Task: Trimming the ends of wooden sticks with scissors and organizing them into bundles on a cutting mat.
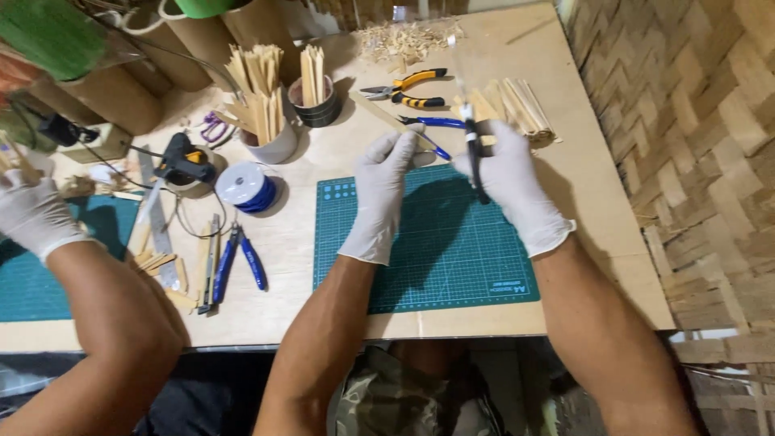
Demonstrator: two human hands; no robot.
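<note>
A green cutting mat lies bare under both gloved hands, nothing glued or assembled on it, so the work looks early: cut bamboo strips sit stacked just beyond the right hand, more splints in cups beyond the left. The right hand is closed round a slim black-handled knife, blade up past the fingers. The left hand, fingers pressed together, pinches the end of a thin bamboo strip slanting away from it, just beside the knife. A co-worker's gloved hand works well apart, to the left.
</note>
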